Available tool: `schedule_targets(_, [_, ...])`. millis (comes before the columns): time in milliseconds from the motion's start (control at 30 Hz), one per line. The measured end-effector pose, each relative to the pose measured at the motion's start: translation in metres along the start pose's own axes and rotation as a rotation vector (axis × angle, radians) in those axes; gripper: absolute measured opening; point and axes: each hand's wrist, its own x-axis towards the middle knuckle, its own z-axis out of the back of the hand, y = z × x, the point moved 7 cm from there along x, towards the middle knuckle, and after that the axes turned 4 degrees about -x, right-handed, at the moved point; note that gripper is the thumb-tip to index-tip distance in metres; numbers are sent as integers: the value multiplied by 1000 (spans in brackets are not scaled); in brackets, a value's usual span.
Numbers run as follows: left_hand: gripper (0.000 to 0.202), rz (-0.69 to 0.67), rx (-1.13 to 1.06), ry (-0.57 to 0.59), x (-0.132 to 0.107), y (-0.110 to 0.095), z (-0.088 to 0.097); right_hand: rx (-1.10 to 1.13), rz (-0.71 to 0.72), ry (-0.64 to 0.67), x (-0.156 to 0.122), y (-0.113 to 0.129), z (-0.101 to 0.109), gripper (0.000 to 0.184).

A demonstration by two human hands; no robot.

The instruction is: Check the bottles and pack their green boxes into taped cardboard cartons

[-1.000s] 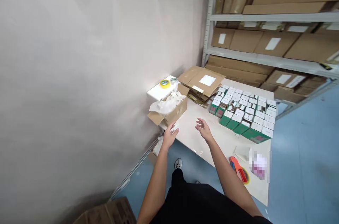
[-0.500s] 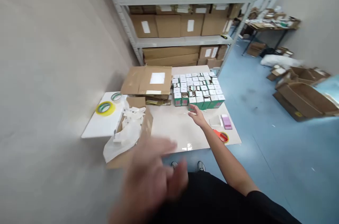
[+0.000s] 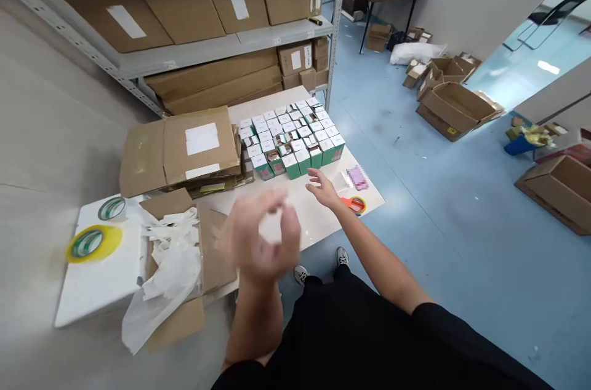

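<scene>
Far beyond both hands, shelving (image 3: 221, 48): loaded with flat brown cartons, probably stock kept off the worktop.
Worktop (image 3: 265, 102): under both our hands, bare in the middle, which leaves working room.
Flattened cartons (image 3: 180, 150): piled ahead of our left hand.
Small green-and-white boxes (image 3: 290, 138): packed in a tight block just ahead of our right hand.
Open carton (image 3: 212, 248): left of our left hand, stuffed with loose plastic.
Left hand (image 3: 261, 236): raised and blurred; fingers look curled together, but we cannot tell if they hold anything.
Right hand (image 3: 323, 188): spread, empty, hovering near the front row of boxes.
Tape dispenser (image 3: 353, 204): just right of our right wrist, handy.
</scene>
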Motion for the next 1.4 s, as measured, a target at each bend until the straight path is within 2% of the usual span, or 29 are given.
schedule_targets(67, [44,146,-41,41,11,69,-39,-7,-46,-14,1,-22,11,61])
schedule_targets(100, [47,232,-72,62,8,108,-55,-15,-69,-21,1,-35,18,61])
schedule_targets(167, [55,464,-124,74,-15,189,-78,-48,-108,-35,1,-64,35,61])
schedule_targets(233, [66,696,-140,72,-53,254,-94,-102,-141,-49,1,-95,54,62])
schedule_targets(300, [70,866,-156,36,-94,296,-105,-170,-186,-71,-1,-129,77,61])
schedule_targets(367, [70,964,-192,-5,-130,316,-115,-230,-230,-98,-4,-163,101,60])
schedule_targets(433, [67,1029,-206,-46,-158,324,-122,-313,-302,-119,-10,-198,123,53])
schedule_targets(500, [64,1060,-158,-59,-179,326,-125,-393,-383,-114,-18,-232,139,39])
schedule_targets(567, [59,1063,-103,-67,-196,323,-123,-438,-454,-67,-27,-261,145,22])
schedule_targets(667, [51,1039,-63,-107,-213,315,-116,-465,-377,-53,-35,-279,141,21])
schedule_targets(800, [48,1030,-5,-112,-223,301,-109,-485,-229,-71,-44,-279,129,27])
schedule_targets(967, [50,1015,27,-86,-218,291,-111,-376,-236,-72,-60,-285,125,34])
schedule_targets(1167, [50,976,16,-17,-199,280,-126,-315,-489,40,-47,-295,126,30])
schedule_targets(1300, [56,949,-21,11,-181,268,-135,-294,-468,11,-32,-270,135,26])
schedule_targets(1400, [56,916,-45,20,-161,256,-141,-229,-350,36,-28,-231,136,21])
